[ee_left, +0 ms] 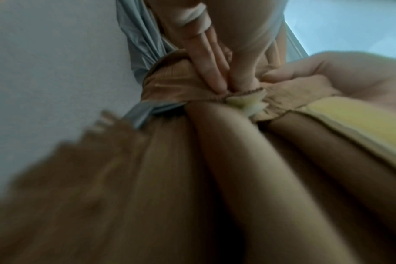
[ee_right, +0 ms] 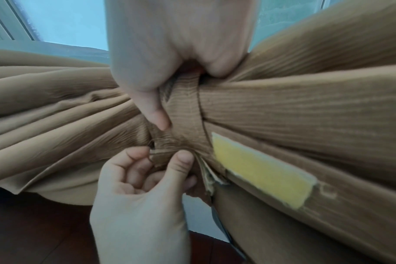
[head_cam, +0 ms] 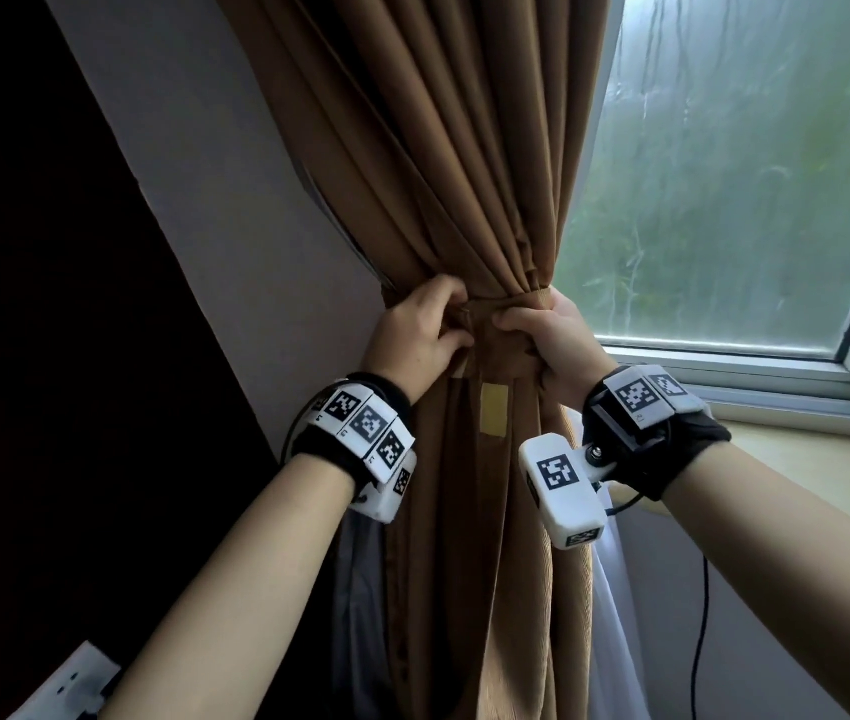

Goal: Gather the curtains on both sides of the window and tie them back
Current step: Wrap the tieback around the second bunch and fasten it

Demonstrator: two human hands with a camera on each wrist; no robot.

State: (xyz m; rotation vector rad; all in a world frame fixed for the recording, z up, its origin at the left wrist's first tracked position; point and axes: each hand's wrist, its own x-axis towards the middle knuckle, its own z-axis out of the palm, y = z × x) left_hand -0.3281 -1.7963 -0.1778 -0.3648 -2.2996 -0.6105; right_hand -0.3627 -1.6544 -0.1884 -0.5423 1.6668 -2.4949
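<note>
The tieback band (ee_right: 183,107) sits nearest, wrapped around the gathered brown curtain (head_cam: 443,200) left of the window (head_cam: 724,174). The left hand (head_cam: 412,330) pinches the band's end and the right hand (head_cam: 547,335) clamps its fingers round band and bunch, apparently keeping tension so the yellow fastening strip (ee_right: 260,169) below can close; only 1 curtain shows.

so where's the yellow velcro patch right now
In the head view the yellow velcro patch hangs on the brown curtain, just below and between the left hand and right hand.
</note>
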